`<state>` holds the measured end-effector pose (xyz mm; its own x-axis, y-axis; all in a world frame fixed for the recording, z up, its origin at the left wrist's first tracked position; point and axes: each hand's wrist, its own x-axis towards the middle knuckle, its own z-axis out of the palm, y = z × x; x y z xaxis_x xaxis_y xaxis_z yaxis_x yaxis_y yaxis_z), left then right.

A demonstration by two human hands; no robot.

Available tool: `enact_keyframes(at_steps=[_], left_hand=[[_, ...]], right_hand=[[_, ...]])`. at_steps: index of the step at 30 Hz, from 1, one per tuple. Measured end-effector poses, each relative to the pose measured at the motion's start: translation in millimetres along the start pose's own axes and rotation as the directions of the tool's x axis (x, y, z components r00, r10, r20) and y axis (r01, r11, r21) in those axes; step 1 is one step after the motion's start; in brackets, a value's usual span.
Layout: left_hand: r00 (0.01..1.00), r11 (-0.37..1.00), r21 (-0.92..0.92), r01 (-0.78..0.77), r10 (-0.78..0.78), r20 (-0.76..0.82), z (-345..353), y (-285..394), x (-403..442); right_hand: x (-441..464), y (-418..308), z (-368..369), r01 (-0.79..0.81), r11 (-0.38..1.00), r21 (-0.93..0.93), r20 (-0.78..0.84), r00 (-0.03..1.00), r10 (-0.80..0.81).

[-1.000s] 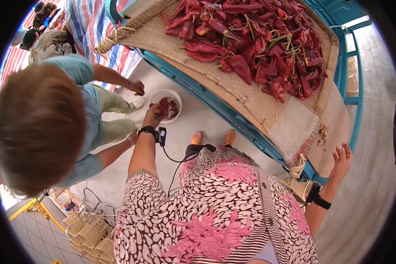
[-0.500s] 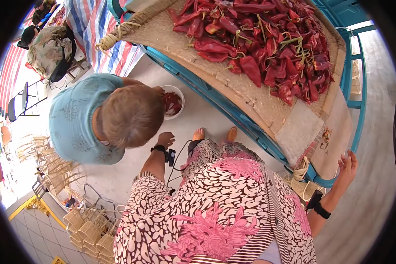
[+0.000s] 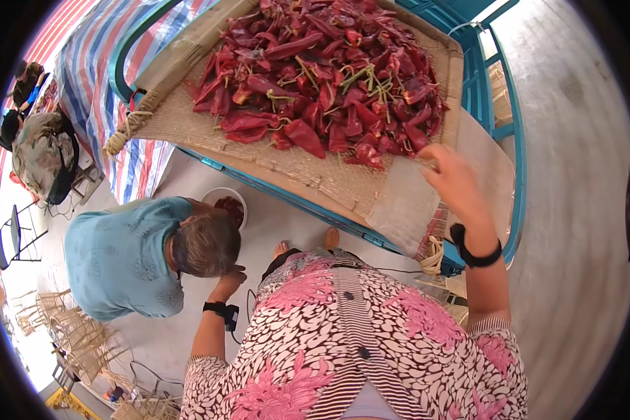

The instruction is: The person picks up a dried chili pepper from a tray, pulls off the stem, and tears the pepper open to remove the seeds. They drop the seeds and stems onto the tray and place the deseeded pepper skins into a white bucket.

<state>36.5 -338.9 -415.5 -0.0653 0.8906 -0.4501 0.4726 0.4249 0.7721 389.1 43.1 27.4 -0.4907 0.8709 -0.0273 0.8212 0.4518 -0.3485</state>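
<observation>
- Peppers (image 3: 329, 105), red, long and wrinkled, still lie in a big heap on the tan woven tray (image 3: 171, 120), many with green stalks.
- Dark-red pieces (image 3: 229, 208) sit low in the round white bucket (image 3: 223, 189), far fewer than the heap holds.
- Right hand (image 3: 451, 178): fingers bent and parted at the heap's near edge, nothing seen in it.
- Left hand (image 3: 229, 282): low beside a person in blue (image 3: 122, 255); cannot tell whether it holds anything.

Blue metal cart (image 3: 517, 182), w/ 1 lg. woven tray (image 3: 171, 120), cord-bound corners. On tray: red peppers (image 3: 315, 80), heaped, some w/ grn. stems; 1 pale flat pc. (image 3: 402, 199), nr. corner, beside peppers.
</observation>
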Motion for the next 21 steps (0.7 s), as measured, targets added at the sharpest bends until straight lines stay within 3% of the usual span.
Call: enact_keyframes(at_steps=[2,7,8,11,15,16,18,21], left_hand=[[0.998,0.999,-0.011,-0.045,0.045,0.047,-21.0,75.4,-0.3],[0.98,0.999,-0.013,-0.045,0.047,0.195,-51.3,212.4,-10.5],[0.972,0.992,-0.011,-0.124,0.124,0.199,-52.6,226.2,-10.7],[0.969,0.986,0.058,-0.156,0.142,0.202,-66.3,290.4,-9.9],[0.919,0.945,-0.12,-0.304,0.324,0.223,-86.1,344.5,-1.0],[0.901,0.935,-0.113,-0.335,0.353,0.252,-91.7,356.6,3.3],[0.879,0.891,-0.338,-0.303,0.398,0.262,-103.2,384.5,8.9],[0.883,0.789,-0.544,-0.286,0.437,0.17,-99.9,408.6,26.9]], right_hand=[[14.7,12.9,17.8,0.066,0.979,-0.193,-0.006,0.998,-0.069],[39.6,5.8,42.5,0.104,0.991,-0.084,0.13,0.987,-0.092],[42.4,2.0,51.0,0.113,0.992,-0.05,0.179,0.978,-0.102],[48.6,-3.8,81.1,0.219,0.961,-0.168,0.061,0.975,-0.212],[56.5,-21.7,90.4,0.199,0.962,-0.184,0.121,0.976,-0.179],[56.4,-21.7,90.1,0.218,0.959,-0.179,0.087,0.975,-0.205],[54.9,-15.3,88.0,0.267,0.949,-0.17,0.016,0.963,-0.268],[42.7,-11.1,69.1,0.219,0.975,-0.02,-0.15,0.964,-0.22]])
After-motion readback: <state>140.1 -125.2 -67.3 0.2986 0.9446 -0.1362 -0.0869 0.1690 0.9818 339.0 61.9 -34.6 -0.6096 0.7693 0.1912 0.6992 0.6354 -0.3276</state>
